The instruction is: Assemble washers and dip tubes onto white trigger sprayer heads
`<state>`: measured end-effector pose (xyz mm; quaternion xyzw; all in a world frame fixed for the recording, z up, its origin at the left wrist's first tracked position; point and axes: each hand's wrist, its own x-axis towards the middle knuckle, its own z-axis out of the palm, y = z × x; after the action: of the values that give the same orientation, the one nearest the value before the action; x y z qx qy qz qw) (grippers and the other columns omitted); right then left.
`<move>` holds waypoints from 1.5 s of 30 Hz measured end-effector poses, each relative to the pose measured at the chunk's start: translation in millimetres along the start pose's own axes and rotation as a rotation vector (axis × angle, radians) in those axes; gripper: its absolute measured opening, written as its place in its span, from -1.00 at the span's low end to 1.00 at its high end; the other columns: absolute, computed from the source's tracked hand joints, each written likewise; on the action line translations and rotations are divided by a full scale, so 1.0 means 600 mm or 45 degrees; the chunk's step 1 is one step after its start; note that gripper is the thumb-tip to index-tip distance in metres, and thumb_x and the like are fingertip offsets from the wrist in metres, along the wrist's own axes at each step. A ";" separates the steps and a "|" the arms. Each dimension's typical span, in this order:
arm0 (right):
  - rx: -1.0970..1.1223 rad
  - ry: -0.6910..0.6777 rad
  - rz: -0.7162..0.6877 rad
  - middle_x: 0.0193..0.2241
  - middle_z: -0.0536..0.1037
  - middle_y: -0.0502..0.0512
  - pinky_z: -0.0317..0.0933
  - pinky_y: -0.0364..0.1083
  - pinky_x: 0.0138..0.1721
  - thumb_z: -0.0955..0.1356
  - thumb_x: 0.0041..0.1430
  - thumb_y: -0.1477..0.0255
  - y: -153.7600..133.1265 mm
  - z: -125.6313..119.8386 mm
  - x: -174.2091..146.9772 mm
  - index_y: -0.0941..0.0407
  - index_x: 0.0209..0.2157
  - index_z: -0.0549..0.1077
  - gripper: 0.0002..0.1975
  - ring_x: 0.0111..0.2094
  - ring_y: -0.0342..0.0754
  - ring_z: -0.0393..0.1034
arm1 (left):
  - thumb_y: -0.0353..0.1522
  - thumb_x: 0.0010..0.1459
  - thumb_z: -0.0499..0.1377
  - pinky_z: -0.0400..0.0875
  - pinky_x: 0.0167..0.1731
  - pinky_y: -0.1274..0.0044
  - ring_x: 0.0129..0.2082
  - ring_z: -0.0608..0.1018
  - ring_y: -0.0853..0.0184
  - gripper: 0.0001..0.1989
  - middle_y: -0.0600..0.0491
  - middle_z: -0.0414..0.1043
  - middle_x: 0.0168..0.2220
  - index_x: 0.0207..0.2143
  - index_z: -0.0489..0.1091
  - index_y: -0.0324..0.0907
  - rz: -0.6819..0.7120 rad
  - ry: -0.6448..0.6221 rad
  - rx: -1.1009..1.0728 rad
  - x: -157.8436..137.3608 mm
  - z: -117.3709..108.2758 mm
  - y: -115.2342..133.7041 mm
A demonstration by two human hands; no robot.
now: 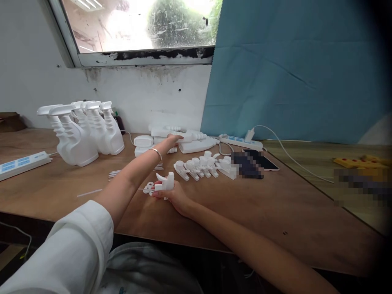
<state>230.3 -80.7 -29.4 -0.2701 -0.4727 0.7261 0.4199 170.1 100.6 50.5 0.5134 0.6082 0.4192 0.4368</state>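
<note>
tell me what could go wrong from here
The thin tube on the spray head in the right hand seems to cross beneath the left forearm, so it might snag. The left hand at the lying bottles could nudge one into the loose spray heads. Small white rings beside the right hand might scatter.

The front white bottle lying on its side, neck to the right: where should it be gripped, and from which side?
Probably the tapering shoulder of the front bottle, from above: it lies on its side, narrows toward its neck at right, and trigger heads sit close on its near side.
</note>
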 end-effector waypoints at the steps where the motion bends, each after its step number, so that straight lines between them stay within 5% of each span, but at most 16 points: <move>1: -0.002 0.002 -0.011 -0.51 0.52 -0.03 0.22 -0.13 -0.41 0.51 -0.41 0.48 0.000 0.000 0.000 0.16 -0.44 0.45 -0.65 -0.47 -0.14 0.35 | -0.33 -0.15 0.29 0.34 -0.23 0.37 -0.15 0.42 0.11 -0.49 -0.21 0.36 -0.20 -0.15 0.18 -0.28 -0.023 0.016 0.054 -0.001 0.000 0.003; 7: -0.001 0.056 0.008 -0.47 0.54 0.01 0.24 -0.13 -0.42 0.52 -0.42 0.47 0.004 -0.002 0.001 0.18 -0.40 0.43 -0.59 -0.48 -0.13 0.38 | -0.35 -0.16 0.26 0.29 -0.17 0.35 -0.06 0.36 0.03 -0.48 -0.30 0.20 -0.01 -0.13 0.18 -0.30 0.109 0.122 0.337 -0.017 -0.025 0.028; 11: 0.058 0.102 0.012 -0.50 0.53 0.02 0.26 -0.12 -0.45 0.51 -0.35 0.40 0.004 -0.004 0.003 0.18 -0.38 0.40 -0.60 -0.51 -0.11 0.41 | -0.38 -0.13 0.22 0.19 -0.05 0.42 -0.03 0.33 0.16 -0.60 -0.11 0.24 -0.01 -0.17 0.24 -0.20 0.391 0.150 0.503 -0.097 -0.086 0.017; 15: 0.097 0.120 -0.014 -0.53 0.52 0.01 0.25 -0.15 -0.52 0.49 -0.25 0.29 -0.002 -0.003 0.003 0.16 -0.41 0.38 -0.64 -0.57 -0.14 0.40 | -0.33 0.10 0.00 0.24 -0.14 0.46 -0.20 0.42 0.29 -0.84 0.02 0.40 -0.26 -0.31 0.31 -0.18 1.045 0.171 0.801 -0.226 -0.148 -0.039; 20: 0.070 0.111 0.019 -0.54 0.52 0.02 0.25 -0.16 -0.50 0.43 -0.13 0.22 -0.006 -0.002 0.000 0.16 -0.43 0.40 -0.69 -0.58 -0.16 0.39 | -0.38 0.11 0.01 0.21 -0.17 0.38 -0.21 0.43 0.26 -0.85 0.01 0.44 -0.27 -0.27 0.32 -0.16 1.250 0.141 1.055 -0.329 -0.171 -0.132; 27: -0.013 0.064 0.051 -0.57 0.49 0.00 0.27 -0.15 -0.47 0.43 -0.13 0.22 -0.006 0.001 -0.003 0.18 -0.46 0.44 -0.70 -0.59 -0.16 0.38 | -0.36 0.13 0.07 0.20 -0.19 0.43 -0.22 0.45 0.33 -0.86 0.03 0.45 -0.23 -0.23 0.34 -0.14 1.428 0.268 1.016 -0.321 -0.158 -0.192; 45: -0.156 0.051 0.075 -0.53 0.52 -0.03 0.29 -0.12 -0.41 0.52 -0.36 0.40 0.003 0.003 -0.004 0.17 -0.38 0.46 -0.62 -0.51 -0.13 0.40 | -0.42 0.16 0.06 0.14 -0.40 0.53 -0.46 0.32 0.42 -0.87 0.09 0.37 -0.49 -0.44 0.33 -0.21 1.663 0.408 1.087 -0.323 -0.154 -0.218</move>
<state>229.3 -84.2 -30.1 -0.3235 -0.4996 0.7023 0.3905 65.1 -112.9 -30.6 0.8226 0.3478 0.3900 -0.2243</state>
